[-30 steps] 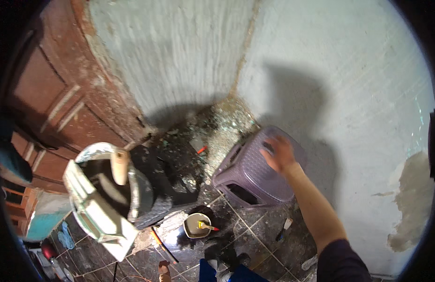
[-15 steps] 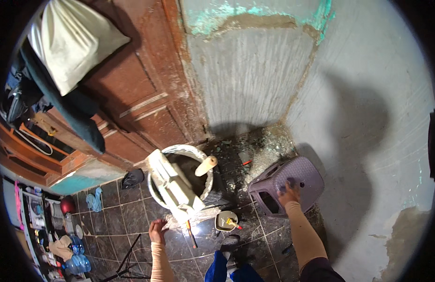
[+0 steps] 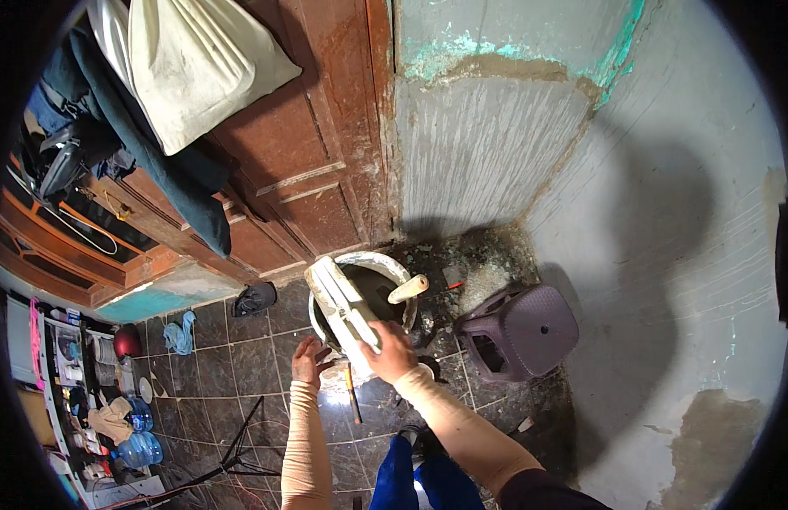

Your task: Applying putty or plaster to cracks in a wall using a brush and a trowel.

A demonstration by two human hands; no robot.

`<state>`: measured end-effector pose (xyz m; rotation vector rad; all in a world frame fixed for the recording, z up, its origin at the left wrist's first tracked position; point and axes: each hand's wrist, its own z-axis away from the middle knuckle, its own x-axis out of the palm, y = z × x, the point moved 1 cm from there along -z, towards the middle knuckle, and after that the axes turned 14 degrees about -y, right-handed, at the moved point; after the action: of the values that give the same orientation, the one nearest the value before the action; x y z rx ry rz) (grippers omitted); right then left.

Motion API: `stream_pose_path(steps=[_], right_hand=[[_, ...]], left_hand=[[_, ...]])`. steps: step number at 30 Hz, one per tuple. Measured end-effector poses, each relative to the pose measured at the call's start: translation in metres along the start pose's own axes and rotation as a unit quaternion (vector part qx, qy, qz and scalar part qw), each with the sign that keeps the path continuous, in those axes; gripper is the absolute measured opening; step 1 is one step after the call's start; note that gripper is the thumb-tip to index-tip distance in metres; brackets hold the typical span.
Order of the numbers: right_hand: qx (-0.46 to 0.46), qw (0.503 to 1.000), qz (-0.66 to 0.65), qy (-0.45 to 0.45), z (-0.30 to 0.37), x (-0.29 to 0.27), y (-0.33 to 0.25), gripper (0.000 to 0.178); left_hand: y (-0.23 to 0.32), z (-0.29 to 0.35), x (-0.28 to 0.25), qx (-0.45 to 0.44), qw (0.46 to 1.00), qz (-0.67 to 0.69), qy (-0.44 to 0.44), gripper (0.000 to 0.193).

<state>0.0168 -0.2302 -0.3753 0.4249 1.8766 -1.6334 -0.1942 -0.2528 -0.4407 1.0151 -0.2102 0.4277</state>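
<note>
A round bucket (image 3: 381,258) with a whitish, caked rim holds dark grey material. Across its left side lies a long white plastering float (image 3: 336,293), tilted toward me. My right hand (image 3: 392,352) is closed on the near end of the float; part of its grip is hidden behind the fingers. A pale handle (image 3: 409,289) sticks up over the bucket's right rim, and the rest of that tool is out of sight. My left hand (image 3: 309,362), fingers apart and slightly bent, hovers just left of the float's near end, holding nothing.
To the right stands a purple-brown plastic stool (image 3: 530,331) by the grey wall (image 3: 666,280). An orange-and-black handled tool (image 3: 352,395) lies on the tiles. A black tripod (image 3: 232,459) stands at lower left, near a cluttered shelf (image 3: 62,399). A brown door (image 3: 300,161) rises behind the bucket.
My right hand has left the stool's seat and moved left onto the float. My left hand has come nearer the bucket. The view has shifted left, and my right arm now largely covers the small pot.
</note>
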Motion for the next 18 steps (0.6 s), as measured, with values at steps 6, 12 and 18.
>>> stream_pose_path(steps=[6,12,18], right_hand=[[0.137,0.965,0.041,-0.22,-0.019,0.019,-0.001,0.051],[0.11,0.978,0.056,-0.169,0.032,0.025,-0.034,0.051],[0.071,0.975,0.107,-0.183,0.073,0.026,-0.015,0.05]], left_hand=[[-0.007,0.013,0.015,0.063,0.985,-0.146,0.064,0.035],[0.016,0.056,0.028,0.037,0.97,-0.239,0.013,0.035],[0.003,0.042,0.063,-0.131,0.983,-0.124,-0.035,0.046]])
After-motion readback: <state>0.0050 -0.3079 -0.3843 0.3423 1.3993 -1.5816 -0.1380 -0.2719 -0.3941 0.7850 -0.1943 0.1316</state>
